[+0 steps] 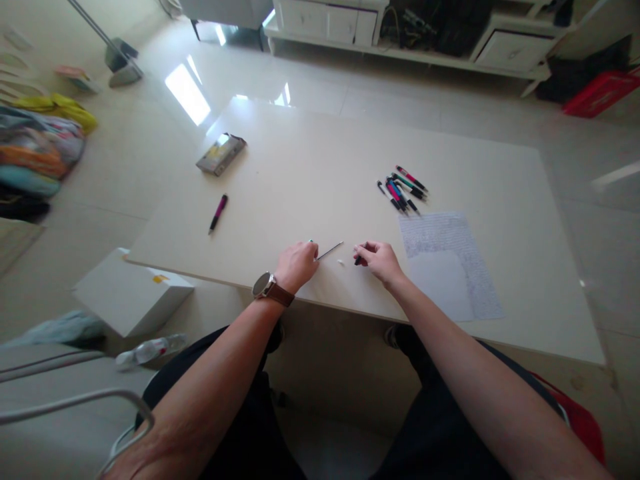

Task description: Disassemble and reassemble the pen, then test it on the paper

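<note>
My left hand (pixel 296 264) rests on the cream table (pixel 310 153) near its front edge, fingers closed on a thin pen refill (pixel 330 251) that points right. My right hand (pixel 380 260) is a short way to the right, pinching a small dark pen part (pixel 358 260). A tiny white piece (pixel 341 262) lies on the table between the two hands. A watch with a brown strap sits on my left wrist.
A pile of several pens (pixel 403 189) lies behind my right hand, above a written sheet of paper (pixel 447 260). A single pink-and-black pen (pixel 218 213) and a small box (pixel 221 154) lie at the left. A white box (pixel 131 291) and a bottle (pixel 150 350) are on the floor.
</note>
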Available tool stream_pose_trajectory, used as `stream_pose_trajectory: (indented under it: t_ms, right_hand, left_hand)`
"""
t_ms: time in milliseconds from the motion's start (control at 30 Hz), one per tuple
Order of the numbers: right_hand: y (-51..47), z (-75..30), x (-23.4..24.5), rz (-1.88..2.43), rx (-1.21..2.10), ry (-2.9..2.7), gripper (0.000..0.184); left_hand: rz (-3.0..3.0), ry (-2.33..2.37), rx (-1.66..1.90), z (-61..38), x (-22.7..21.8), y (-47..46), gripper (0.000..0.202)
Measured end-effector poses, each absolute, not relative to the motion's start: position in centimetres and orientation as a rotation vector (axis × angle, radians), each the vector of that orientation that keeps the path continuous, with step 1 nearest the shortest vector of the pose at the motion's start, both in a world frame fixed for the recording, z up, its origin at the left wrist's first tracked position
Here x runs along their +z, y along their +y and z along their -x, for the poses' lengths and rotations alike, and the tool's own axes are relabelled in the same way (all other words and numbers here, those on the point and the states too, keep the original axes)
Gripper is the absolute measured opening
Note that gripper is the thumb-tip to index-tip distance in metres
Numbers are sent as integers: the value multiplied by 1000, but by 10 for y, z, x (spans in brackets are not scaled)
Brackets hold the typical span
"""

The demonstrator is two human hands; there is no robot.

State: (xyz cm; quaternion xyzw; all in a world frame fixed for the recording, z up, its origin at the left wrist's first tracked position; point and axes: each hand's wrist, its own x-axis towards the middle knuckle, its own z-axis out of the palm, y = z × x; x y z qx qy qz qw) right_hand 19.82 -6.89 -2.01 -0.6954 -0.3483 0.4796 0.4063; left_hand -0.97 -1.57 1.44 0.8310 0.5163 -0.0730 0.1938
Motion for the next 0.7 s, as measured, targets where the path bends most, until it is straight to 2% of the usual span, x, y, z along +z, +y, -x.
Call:
stream_pose_trajectory:
  t_ms: [300, 700]
  right_hand:
    - [-66, -204, -23, 1775, 1035, -851, 30]
    - [-69, -204, -12, 1643, 1072, -884, 42]
  left_hand:
    - [-2306, 1472, -214, 10, 10, -16, 28]
    - [-2229, 1626, -328, 6, 11, -16, 27]
